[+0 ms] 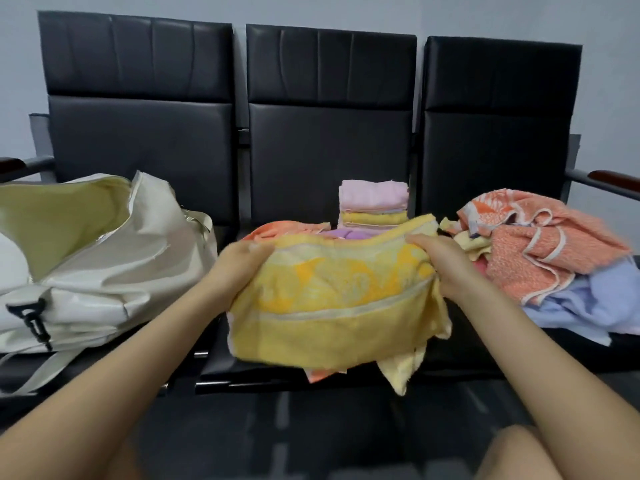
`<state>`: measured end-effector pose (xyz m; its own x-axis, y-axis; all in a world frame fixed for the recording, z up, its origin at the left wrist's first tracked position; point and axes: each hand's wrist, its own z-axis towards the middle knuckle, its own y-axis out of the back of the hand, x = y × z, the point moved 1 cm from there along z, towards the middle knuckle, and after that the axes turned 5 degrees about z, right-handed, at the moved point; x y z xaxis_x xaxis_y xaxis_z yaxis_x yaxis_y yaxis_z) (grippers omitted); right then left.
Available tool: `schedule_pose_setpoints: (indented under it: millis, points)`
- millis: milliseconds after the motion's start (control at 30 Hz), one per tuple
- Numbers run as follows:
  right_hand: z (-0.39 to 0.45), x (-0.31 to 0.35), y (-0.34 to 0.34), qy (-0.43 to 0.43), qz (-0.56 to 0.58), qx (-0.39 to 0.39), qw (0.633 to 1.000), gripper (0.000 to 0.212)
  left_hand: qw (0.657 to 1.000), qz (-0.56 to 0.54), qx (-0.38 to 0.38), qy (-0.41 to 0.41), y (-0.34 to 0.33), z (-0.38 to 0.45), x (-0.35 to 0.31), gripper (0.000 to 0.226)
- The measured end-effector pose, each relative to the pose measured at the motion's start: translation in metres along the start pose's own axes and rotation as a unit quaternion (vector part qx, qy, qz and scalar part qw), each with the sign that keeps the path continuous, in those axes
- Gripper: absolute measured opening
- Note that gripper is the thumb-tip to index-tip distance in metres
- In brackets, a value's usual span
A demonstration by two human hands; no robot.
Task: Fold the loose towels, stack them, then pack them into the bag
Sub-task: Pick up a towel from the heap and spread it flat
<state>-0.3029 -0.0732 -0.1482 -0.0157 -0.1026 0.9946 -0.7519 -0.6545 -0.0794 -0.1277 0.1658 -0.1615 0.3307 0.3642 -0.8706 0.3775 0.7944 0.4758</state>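
Note:
A yellow patterned towel hangs over the middle seat, held up by both hands. My left hand grips its upper left edge and my right hand grips its upper right edge. Behind it lie an orange towel and a purple one, mostly hidden. A small stack of folded pink and yellow towels stands at the back of the middle seat. A loose pile of orange, yellow and pale blue towels covers the right seat. An open cream bag lies on the left seat.
Three black padded seats joined in a row stand against a grey wall. Armrests stick out at both ends. The dark floor and my knees fill the bottom of the view.

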Motion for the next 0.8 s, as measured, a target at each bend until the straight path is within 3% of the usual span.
schedule_pose_setpoints:
  millis: [67, 133, 233, 300, 433, 567, 700, 800]
  points:
    - [-0.001, -0.021, 0.005, 0.007, -0.158, -0.036, 0.987, 0.010, 0.991, 0.126, 0.046, 0.001, -0.009, -0.004, 0.023, 0.029]
    - [0.001, -0.045, 0.012, -0.018, -0.264, -0.025, 0.964, 0.011, 0.968, 0.232, 0.099, 0.002, -0.018, -0.005, 0.044, 0.039]
    - [0.004, -0.063, 0.022, -0.074, -0.313, 0.018, 0.947, 0.024, 0.944, 0.301, 0.133, -0.024, -0.026, -0.003, 0.056, 0.044]
    - [0.007, -0.060, 0.025, -0.042, -0.340, 0.014, 0.939, 0.018, 0.938, 0.321, 0.110, -0.066, -0.026, -0.002, 0.053, 0.043]
    - [0.012, -0.051, 0.018, 0.053, -0.358, -0.031, 0.931, 0.016, 0.952, 0.262, 0.045, -0.149, -0.025, 0.002, 0.045, 0.047]
    - [0.018, -0.054, 0.014, 0.089, -0.324, 0.015, 0.942, 0.014, 0.973, 0.182, 0.062, -0.132, -0.025, 0.007, 0.044, 0.035]
    - [0.025, -0.057, 0.017, 0.046, -0.320, 0.060, 0.944, 0.018, 0.984, 0.112, 0.129, -0.058, -0.025, 0.011, 0.050, 0.035]
    - [0.032, -0.059, 0.025, -0.004, -0.340, 0.069, 0.938, 0.012, 0.990, 0.064, 0.110, -0.063, -0.028, 0.017, 0.051, 0.031]
